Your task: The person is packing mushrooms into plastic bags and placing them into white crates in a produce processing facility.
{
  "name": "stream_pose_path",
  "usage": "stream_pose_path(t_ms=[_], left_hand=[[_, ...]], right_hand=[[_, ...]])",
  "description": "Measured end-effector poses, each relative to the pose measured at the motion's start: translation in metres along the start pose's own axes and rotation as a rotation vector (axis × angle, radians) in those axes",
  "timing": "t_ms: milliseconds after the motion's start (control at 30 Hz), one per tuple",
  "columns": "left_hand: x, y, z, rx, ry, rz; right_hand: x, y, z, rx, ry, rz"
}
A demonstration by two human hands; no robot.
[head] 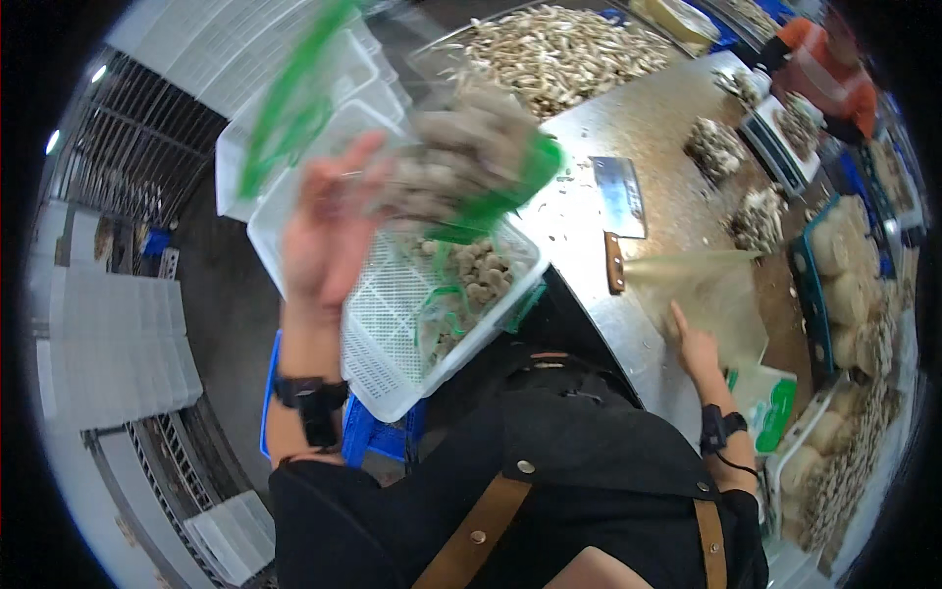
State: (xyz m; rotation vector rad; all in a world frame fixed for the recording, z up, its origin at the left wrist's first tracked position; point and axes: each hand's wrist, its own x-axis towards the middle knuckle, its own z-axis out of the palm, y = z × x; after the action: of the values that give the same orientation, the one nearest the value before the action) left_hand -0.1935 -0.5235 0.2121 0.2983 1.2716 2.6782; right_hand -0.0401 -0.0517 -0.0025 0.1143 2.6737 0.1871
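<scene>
My left hand [327,235], blurred by motion, is raised over a white perforated plastic basket [390,294]. It appears to grip a clear plastic bag of mushrooms [464,154] with green ends, though blur hides the exact finger contact. Inside the basket lie more green-trimmed bags of mushrooms [482,272]. On the steel table [574,221], my right hand [698,350] rests with its index finger extended against a flat translucent plastic sheet or bag [717,294]. A cleaver [620,199] with a wooden handle lies just beyond that hand.
Loose mushrooms [567,55] are heaped at the back. Mushroom clusters [714,151] sit near a scale [784,140], where a person in orange [828,73] stands. A teal crate [813,294] flanks the table's right. A green-and-white package [769,412] lies beside my right wrist.
</scene>
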Motion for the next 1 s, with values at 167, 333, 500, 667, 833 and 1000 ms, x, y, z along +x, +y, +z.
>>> stream_pose_path(t_ms=[167,333,500,667,833,1000], left_hand=[[-0.046,0.078,-0.132,0.060,0.439,0.287],[-0.049,0.071,-0.205,0.287,0.698,0.384],[-0.095,0.008,-0.223,0.261,0.790,0.217],[-0.101,-0.126,-0.224,-0.044,0.856,-0.047],[-0.089,-0.136,-0.190,0.458,0.713,0.236],[-0.111,-0.160,-0.197,1.166,0.398,-0.247]], right_hand=[[0.026,-0.011,0.016,0.261,-0.160,0.069],[0.046,-0.006,0.020,0.237,-0.235,0.041],[0.063,-0.016,0.027,0.441,-0.125,0.067],[0.076,0.030,0.067,0.405,0.011,-0.173],[0.050,-0.026,-0.003,0.114,0.143,-0.332],[0.021,-0.050,-0.052,-0.004,0.234,-0.545]])
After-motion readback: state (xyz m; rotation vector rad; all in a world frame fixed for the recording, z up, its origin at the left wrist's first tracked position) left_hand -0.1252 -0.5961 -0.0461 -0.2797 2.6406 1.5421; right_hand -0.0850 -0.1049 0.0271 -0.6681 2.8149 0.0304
